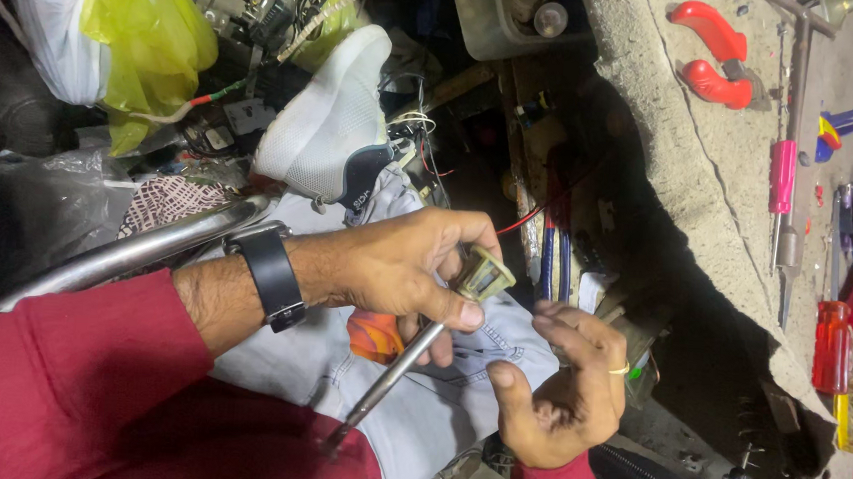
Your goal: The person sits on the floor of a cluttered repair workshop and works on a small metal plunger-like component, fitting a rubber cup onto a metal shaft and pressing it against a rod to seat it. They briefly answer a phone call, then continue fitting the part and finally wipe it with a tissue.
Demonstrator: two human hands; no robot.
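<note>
The left hand grasps a small part and a screwdriver. The right hand sits beside it, fingers loosely curled, released.

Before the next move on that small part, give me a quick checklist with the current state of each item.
1. Left hand grips the small yellowish part: ok, thumb and fingers pinch it.
2. Screwdriver under control: ok, its orange handle sits under the left hand, with the metal shaft pointing down toward the lap.
3. Right hand free: ok, it is open with curled fingers, just beside the part and holding nothing I can see.
4. Part's face visible for work: cannot tell, it is too small and partly covered.
5. Spare tools close by: ok, red-handled pliers and a pink-handled screwdriver lie on the bench.
</note>
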